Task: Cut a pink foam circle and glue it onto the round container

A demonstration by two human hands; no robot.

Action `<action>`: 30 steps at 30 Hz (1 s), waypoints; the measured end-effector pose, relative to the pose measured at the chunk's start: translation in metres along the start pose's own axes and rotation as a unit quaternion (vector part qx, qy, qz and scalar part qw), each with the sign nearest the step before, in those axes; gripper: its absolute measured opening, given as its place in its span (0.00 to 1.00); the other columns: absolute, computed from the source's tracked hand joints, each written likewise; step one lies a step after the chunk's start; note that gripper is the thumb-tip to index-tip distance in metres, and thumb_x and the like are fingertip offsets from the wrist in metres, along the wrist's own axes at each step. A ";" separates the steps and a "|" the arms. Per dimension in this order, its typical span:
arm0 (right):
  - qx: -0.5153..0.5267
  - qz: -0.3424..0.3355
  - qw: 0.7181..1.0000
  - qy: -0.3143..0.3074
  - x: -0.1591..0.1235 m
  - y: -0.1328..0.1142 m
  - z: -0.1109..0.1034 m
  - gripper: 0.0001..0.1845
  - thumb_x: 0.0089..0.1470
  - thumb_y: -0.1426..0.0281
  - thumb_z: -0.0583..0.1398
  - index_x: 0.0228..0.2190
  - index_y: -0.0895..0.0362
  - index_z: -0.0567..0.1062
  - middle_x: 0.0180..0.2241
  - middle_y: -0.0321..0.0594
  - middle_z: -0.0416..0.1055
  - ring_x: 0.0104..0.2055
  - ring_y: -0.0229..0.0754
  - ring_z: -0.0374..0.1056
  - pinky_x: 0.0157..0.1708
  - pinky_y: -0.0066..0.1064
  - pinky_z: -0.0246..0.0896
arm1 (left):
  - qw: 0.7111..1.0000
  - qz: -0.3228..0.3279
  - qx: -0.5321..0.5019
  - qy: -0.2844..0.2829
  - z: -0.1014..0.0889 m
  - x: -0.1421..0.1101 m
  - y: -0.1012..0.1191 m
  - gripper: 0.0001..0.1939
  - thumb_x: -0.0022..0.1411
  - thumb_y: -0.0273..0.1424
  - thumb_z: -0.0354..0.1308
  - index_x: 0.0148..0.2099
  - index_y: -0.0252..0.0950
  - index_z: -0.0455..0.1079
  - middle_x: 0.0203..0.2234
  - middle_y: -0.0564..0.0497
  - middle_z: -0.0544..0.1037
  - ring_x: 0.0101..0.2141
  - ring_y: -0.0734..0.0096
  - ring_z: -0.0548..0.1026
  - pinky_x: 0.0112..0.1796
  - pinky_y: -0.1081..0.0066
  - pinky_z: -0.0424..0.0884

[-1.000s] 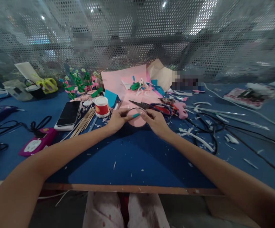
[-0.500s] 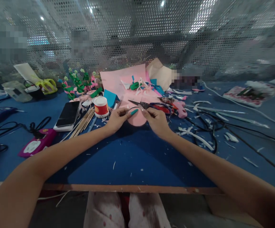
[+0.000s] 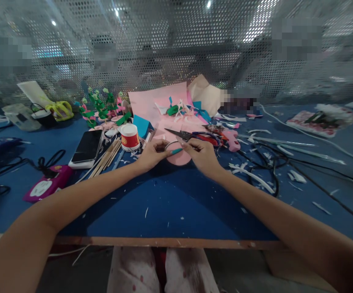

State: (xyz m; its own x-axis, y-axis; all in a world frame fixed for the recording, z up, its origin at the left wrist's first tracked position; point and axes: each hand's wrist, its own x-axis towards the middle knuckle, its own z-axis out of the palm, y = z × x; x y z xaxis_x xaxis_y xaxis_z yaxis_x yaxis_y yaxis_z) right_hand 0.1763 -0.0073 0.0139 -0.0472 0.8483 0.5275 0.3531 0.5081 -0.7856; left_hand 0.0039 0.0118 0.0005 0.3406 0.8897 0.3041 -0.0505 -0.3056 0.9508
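Between my hands is a round pink disc point(image 3: 178, 158) with a raised rim, held just above the blue table. My left hand point(image 3: 152, 155) is closed on its left edge, the thumb lying across the face. A small teal piece point(image 3: 176, 151) shows at the thumb's tip; I cannot tell whether it is a nail or a strip. My right hand point(image 3: 203, 156) pinches at the disc's upper right edge, its fingertips partly hiding what they grip. Right behind the right fingers lie dark-bladed scissors point(image 3: 179, 133).
A red-and-white tub point(image 3: 130, 138), wooden sticks point(image 3: 106, 158) and a phone point(image 3: 87, 147) lie to the left, near paper flowers point(image 3: 101, 106). At right are a pink glue gun point(image 3: 232, 140), cords and white scraps. Pink paper sheets point(image 3: 142, 101) stand behind, before a perforated metal screen point(image 3: 170, 36).
The disc has tilted and shifted slightly to the right. My left thumb and the teal piece have moved down and right across it. The right hand has stayed nearly in place.
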 end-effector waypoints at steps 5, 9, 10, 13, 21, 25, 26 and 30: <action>0.040 0.030 0.998 0.035 0.002 0.004 0.000 0.29 0.42 0.45 0.61 0.12 0.56 0.61 0.15 0.31 0.52 0.20 0.33 0.48 0.22 0.30 0.42 | 1.000 -0.017 -0.023 -0.009 0.000 0.001 0.000 0.16 0.41 0.34 0.69 0.31 0.33 0.69 0.25 0.53 0.75 0.28 0.74 0.73 0.34 0.69 0.72; 0.081 0.027 0.996 0.034 0.001 0.005 0.000 0.20 0.41 0.52 0.65 0.18 0.56 0.71 0.19 0.33 0.64 0.22 0.34 0.55 0.24 0.29 0.48 | 0.999 -0.025 -0.016 -0.013 0.000 0.001 -0.002 0.15 0.41 0.32 0.69 0.30 0.32 0.68 0.24 0.54 0.74 0.27 0.74 0.73 0.34 0.68 0.72; 0.079 0.028 0.996 0.031 0.001 0.004 0.000 0.19 0.40 0.53 0.65 0.18 0.56 0.71 0.18 0.33 0.64 0.22 0.34 0.55 0.23 0.29 0.48 | 1.000 -0.023 -0.008 -0.014 -0.001 0.000 -0.002 0.14 0.41 0.31 0.69 0.30 0.32 0.69 0.23 0.54 0.74 0.27 0.74 0.73 0.34 0.68 0.72; 0.063 0.024 0.997 0.034 0.000 -0.001 -0.002 0.20 0.37 0.55 0.68 0.14 0.55 0.69 0.16 0.32 0.62 0.21 0.34 0.55 0.22 0.30 0.48 | 1.000 -0.013 0.023 -0.001 -0.001 0.000 -0.003 0.13 0.42 0.29 0.68 0.30 0.33 0.69 0.24 0.53 0.74 0.28 0.74 0.73 0.33 0.69 0.71; 0.072 -0.026 0.995 0.063 -0.003 -0.009 -0.004 0.19 0.35 0.54 0.69 0.15 0.54 0.72 0.19 0.34 0.67 0.24 0.38 0.62 0.28 0.32 0.57 | 0.999 0.017 0.026 -0.017 -0.001 0.000 -0.003 0.10 0.44 0.29 0.66 0.30 0.33 0.70 0.25 0.53 0.74 0.29 0.74 0.72 0.34 0.71 0.69; 0.049 -0.057 0.996 0.047 -0.004 -0.014 -0.004 0.16 0.30 0.57 0.72 0.17 0.53 0.75 0.21 0.35 0.69 0.26 0.39 0.63 0.29 0.33 0.58 | 0.995 0.029 0.095 -0.012 -0.003 -0.001 -0.002 0.07 0.46 0.28 0.64 0.24 0.33 0.69 0.19 0.55 0.71 0.25 0.75 0.68 0.31 0.71 0.67; 0.043 -0.066 0.996 0.042 -0.004 -0.015 -0.004 0.15 0.31 0.57 0.72 0.18 0.53 0.76 0.21 0.36 0.70 0.26 0.39 0.63 0.30 0.33 0.58 | 0.993 0.035 0.109 -0.015 -0.003 -0.002 -0.001 0.05 0.47 0.28 0.64 0.25 0.33 0.70 0.20 0.55 0.71 0.25 0.74 0.69 0.32 0.71 0.67; 0.020 -0.107 0.993 0.038 -0.006 -0.015 -0.004 0.14 0.40 0.57 0.69 0.16 0.52 0.76 0.20 0.37 0.71 0.26 0.40 0.64 0.30 0.34 0.59 | 0.986 0.069 0.151 -0.024 -0.004 -0.004 0.001 0.01 0.49 0.27 0.61 0.27 0.34 0.73 0.22 0.54 0.74 0.27 0.72 0.71 0.34 0.71 0.67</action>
State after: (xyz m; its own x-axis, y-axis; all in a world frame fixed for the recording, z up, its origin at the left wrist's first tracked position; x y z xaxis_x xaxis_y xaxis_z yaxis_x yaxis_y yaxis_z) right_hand 0.1747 -0.0205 0.0237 -0.0464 0.7069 0.7058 0.3058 0.6827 -0.6636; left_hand -0.0011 0.0094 0.0006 0.3953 0.8170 0.4197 0.1791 -0.5167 0.8372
